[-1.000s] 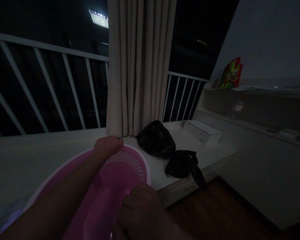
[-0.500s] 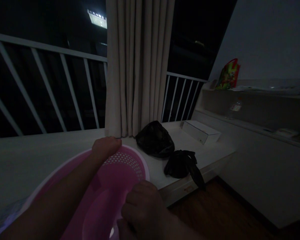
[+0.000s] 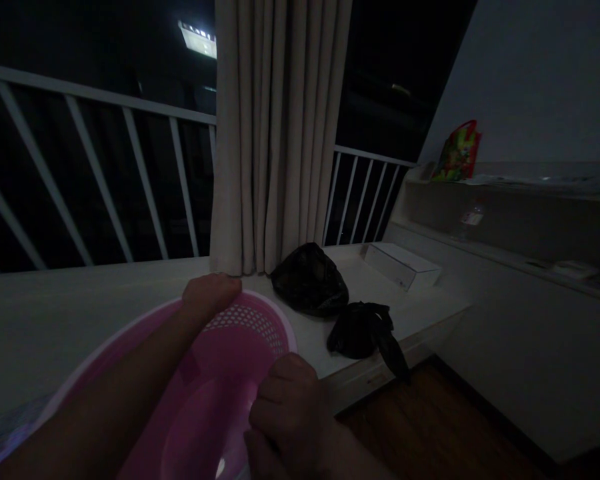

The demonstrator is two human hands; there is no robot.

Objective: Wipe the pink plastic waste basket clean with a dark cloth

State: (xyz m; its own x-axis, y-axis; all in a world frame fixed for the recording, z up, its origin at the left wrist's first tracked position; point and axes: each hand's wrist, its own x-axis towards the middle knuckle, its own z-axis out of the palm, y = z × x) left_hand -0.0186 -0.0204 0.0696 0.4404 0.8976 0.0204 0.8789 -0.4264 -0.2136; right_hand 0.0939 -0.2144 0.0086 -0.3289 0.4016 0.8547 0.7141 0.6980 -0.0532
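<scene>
Right of the pink plastic basket [image 3: 225, 353] lie black bags [image 3: 311, 281]; left hand [image 3: 211, 293] clamps its far rim [image 3: 281, 313], right hand [image 3: 289, 405] curled, hold unclear.

Nothing legible for you here, not one word! Over to your right, you have a red-and-green bag [image 3: 459, 155] with a colourful print, too dim to make out. Just below, you catch a pale label [image 3: 473, 219] around a clear bottle [image 3: 463, 231], its lettering a blur. And on the white box [image 3: 403, 261], you spot a small dark mark [image 3: 401, 284], too tiny to read.
</scene>
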